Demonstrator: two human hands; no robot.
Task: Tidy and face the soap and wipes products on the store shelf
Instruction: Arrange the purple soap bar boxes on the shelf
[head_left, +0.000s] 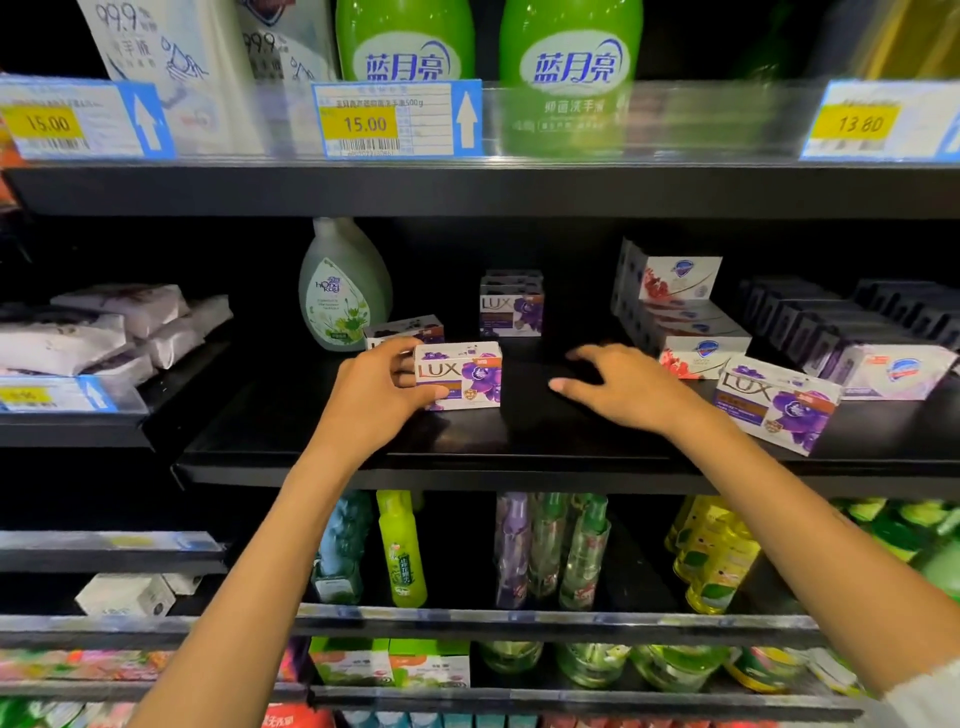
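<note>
lux soap box (460, 375) upright on mid shelf (519, 457), label fwd, left hand (376, 387) gripping its left end, right hand (618, 387) fingers spread, holding nothing, just right of box, 2nd lux box (776, 405) tilted at right, wipes packs (104, 327) far left

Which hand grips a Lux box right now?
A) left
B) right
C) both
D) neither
A: the left hand curls round the Lux box on the shelf, while the right hand hovers open beside it, holding nothing.
</note>
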